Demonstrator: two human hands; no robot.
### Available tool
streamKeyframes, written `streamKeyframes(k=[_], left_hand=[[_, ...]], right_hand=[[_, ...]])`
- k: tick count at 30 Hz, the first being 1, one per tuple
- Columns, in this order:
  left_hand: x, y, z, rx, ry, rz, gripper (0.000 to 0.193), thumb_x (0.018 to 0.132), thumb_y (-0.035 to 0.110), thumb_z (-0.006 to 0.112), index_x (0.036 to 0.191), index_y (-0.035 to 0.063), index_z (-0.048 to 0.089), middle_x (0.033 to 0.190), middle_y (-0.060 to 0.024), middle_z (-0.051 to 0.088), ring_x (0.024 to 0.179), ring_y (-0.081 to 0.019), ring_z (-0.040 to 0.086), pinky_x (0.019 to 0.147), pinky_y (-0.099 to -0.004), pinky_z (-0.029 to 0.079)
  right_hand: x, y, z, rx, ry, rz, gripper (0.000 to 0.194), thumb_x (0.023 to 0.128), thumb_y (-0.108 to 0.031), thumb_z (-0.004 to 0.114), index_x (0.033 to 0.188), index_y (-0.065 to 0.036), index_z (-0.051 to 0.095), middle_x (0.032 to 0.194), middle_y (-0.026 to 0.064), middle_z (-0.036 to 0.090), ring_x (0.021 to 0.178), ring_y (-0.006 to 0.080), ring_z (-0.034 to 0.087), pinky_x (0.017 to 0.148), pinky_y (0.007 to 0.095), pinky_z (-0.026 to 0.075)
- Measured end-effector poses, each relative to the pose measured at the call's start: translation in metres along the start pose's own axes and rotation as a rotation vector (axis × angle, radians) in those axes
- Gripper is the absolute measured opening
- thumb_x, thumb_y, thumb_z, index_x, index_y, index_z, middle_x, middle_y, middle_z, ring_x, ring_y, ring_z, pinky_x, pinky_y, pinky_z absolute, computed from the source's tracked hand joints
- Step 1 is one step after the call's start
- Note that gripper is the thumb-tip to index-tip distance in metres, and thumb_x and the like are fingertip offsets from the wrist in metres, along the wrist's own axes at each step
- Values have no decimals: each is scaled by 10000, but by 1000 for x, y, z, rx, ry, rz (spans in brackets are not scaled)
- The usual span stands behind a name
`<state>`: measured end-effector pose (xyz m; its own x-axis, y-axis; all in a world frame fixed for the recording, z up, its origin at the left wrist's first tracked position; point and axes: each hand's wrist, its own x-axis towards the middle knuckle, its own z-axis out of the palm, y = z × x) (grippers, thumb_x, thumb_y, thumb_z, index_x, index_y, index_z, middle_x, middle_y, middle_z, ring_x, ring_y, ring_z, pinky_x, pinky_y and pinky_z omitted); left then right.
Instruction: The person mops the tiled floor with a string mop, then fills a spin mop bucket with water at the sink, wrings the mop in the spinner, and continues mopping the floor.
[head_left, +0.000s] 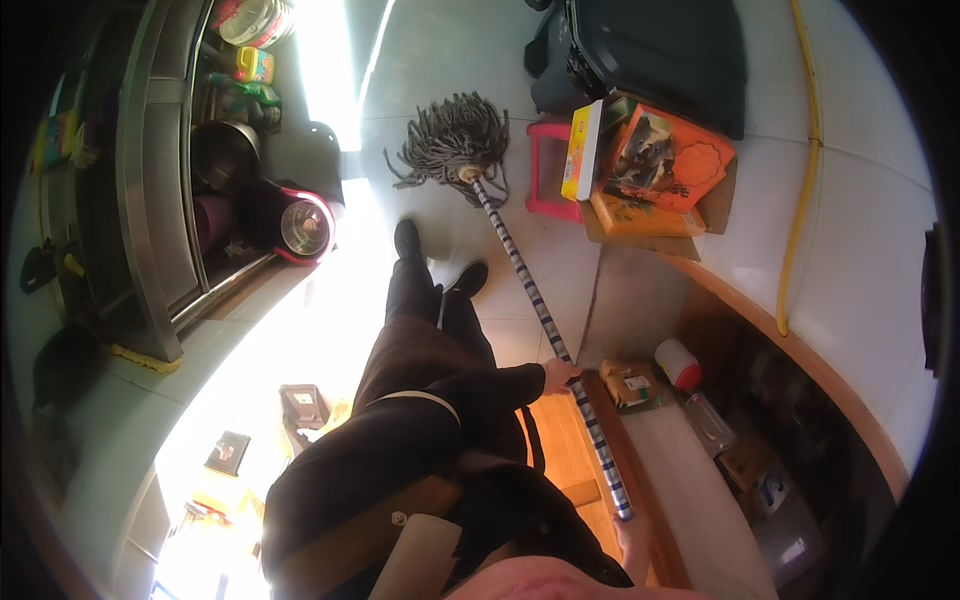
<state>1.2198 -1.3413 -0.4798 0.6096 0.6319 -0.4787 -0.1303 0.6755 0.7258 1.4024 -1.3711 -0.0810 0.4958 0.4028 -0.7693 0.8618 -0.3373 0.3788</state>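
A string mop with a grey head (457, 139) rests on the tiled floor ahead of my feet. Its handle (531, 289), banded in silver and dark blue, slants back past my right side. My left hand (559, 376) reaches across my body and grips the handle around its middle. Around the upper end of the handle is my right hand (632, 529), low at the right of the view. Both hands hold the same mop, and the strands spread out on the tiles.
Right of the mop head, a pink stool (551, 169) stands by boxes (667, 161) and a dark wheeled bin (660, 56). A metal counter (154, 187) on the left shelters pots and bottles. Along the right wall runs a yellow hose (806, 172). Near my right hand is a wooden bench (574, 457).
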Motion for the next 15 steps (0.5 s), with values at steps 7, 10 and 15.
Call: streamKeyframes(k=[7,10,15], left_hand=[[8,81,-210,-501,614,-332,238,836,223,559,992,44,548,749,-76,590,686,-187,598,566,-322,489],[-39,117,-339,-179,890,-341,295,847,311,503,893,33,591,785,-63,609,669,-165,599,525,-299,465],[-96,117,-441,-245,1127,-334,282,826,295,583,943,49,509,683,-55,590,565,-199,588,465,-325,461]], right_hand=[[97,-177,-15,153,-140,-335,485,732,-343,659,1061,-8,539,856,213,607,823,373,575,698,418,449],[88,-296,-2,274,-221,-666,436,801,-383,579,891,37,501,774,236,586,770,395,574,652,434,446],[58,-363,27,393,-306,-826,429,819,-376,559,927,28,465,788,249,581,789,415,567,663,456,439]])
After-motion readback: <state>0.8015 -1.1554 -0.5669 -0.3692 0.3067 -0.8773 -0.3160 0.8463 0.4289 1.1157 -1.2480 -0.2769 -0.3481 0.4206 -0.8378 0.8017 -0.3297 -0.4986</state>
